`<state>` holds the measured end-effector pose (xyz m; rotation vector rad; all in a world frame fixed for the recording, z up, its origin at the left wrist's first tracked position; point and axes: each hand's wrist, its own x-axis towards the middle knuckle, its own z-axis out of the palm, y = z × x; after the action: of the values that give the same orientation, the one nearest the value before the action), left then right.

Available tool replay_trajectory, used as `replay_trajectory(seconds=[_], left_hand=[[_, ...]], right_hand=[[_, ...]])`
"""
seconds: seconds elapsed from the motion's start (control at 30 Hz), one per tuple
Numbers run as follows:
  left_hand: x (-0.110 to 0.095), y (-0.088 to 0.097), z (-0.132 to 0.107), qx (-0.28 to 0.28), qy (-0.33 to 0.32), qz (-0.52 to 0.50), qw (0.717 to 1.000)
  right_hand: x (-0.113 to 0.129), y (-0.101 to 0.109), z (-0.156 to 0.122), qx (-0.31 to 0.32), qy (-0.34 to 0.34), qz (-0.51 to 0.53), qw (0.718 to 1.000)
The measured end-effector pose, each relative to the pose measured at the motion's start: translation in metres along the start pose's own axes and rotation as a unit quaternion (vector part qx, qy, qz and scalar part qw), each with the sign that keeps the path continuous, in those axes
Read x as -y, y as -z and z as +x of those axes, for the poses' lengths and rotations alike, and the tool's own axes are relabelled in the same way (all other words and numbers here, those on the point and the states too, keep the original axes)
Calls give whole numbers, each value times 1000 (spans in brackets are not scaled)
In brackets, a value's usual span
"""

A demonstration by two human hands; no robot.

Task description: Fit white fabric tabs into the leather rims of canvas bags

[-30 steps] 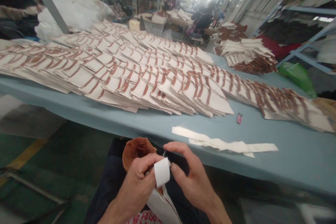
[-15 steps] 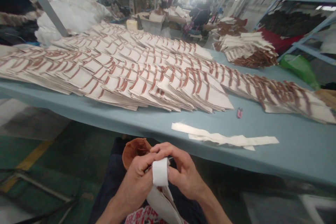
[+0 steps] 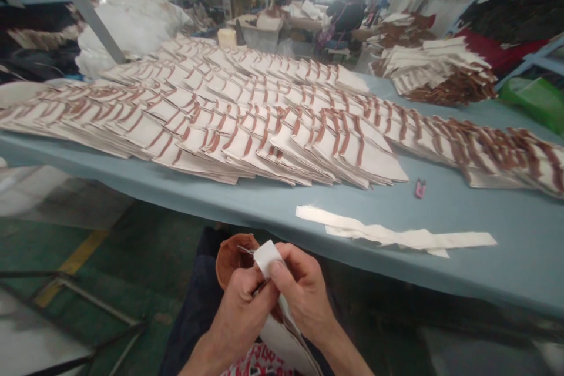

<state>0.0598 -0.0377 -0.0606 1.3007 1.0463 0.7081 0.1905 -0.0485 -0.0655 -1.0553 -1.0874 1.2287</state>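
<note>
Both my hands meet over my lap, below the table's front edge. My left hand (image 3: 244,308) and my right hand (image 3: 304,291) are closed in a pinch on the top end of a white fabric strip (image 3: 267,257); the strip runs down between them toward my knees. A brown leather piece (image 3: 231,255) shows just behind my left hand, partly hidden by it. Whether a small tool lies between my fingers I cannot make out.
A blue-grey table (image 3: 247,202) carries long overlapping rows of cream pieces with brown straps (image 3: 247,123). Loose white strips (image 3: 388,235) and a small pink object (image 3: 420,188) lie near the front edge. A further stack (image 3: 436,73) sits far right; people work behind.
My right hand has closed in on the strip's end, and both hands have folded it smaller and lower. The view has shifted a little to the left.
</note>
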Motion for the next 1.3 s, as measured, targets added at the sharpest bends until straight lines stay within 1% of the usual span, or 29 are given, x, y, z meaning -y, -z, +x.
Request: replay_trajectory(seconds=[0.07, 0.17, 0.2, 0.27, 0.37, 0.43, 0.5, 0.57, 0.63, 0.67, 0.73, 0.83, 0.9, 1.0, 1.07, 1.1, 1.13, 1.2, 1.23, 1.3], left_hand=[[9, 0, -8, -26, 0, 0, 1000], [24, -2, -24, -89, 25, -26, 995], [29, -2, -30, -114, 35, -36, 992], [43, -1, -42, -151, 48, -55, 986], [63, 5, -61, -167, 61, -77, 981], [72, 15, -74, -159, 66, -67, 983], [73, 25, -86, -120, 72, -32, 990], [64, 34, -93, -64, 83, 30, 994], [51, 37, -94, -24, 94, 108, 989], [44, 38, -91, -14, 96, 140, 985], [32, 35, -83, 1, 101, 164, 981], [22, 29, -65, 16, 87, 141, 986], [18, 26, -54, 11, 63, 129, 990], [9, 26, -38, -8, 38, 109, 993], [2, 27, -30, -23, 34, 93, 995], [-2, 28, -27, -28, 32, 82, 996], [-6, 29, -25, -30, 30, 68, 997], [-13, 30, -22, -27, 25, 30, 999], [-15, 30, -22, -27, 22, 7, 999], [-19, 29, -21, -39, 22, -40, 998]], right_hand=[[-14, -3, -3, -41, -44, 28, 998], [-49, -9, -11, -91, -124, 86, 984], [-63, -11, -15, -98, -155, 90, 979], [-87, -16, -26, -95, -182, 80, 975], [-110, -21, -42, -87, -212, 65, 971], [-117, -21, -49, -89, -223, 54, 969], [-120, -20, -52, -86, -229, 45, 969], [-122, -19, -52, -76, -231, 36, 969], [-124, -20, -52, -68, -228, 24, 971], [-125, -20, -51, -64, -225, 18, 972], [-125, -20, -49, -58, -215, 2, 975], [-113, -11, -42, -60, -190, -30, 980], [-93, 1, -35, -72, -168, -59, 981], [-42, 22, -32, -91, -134, -108, 981], [-2, 30, -36, -67, -86, -197, 974], [17, 31, -40, -53, -81, -213, 972], [33, 30, -44, -41, -90, -210, 973], [54, 22, -49, -44, -97, -191, 976], [59, 18, -49, -34, -90, -190, 977], [60, 7, -44, -13, -78, -218, 973]])
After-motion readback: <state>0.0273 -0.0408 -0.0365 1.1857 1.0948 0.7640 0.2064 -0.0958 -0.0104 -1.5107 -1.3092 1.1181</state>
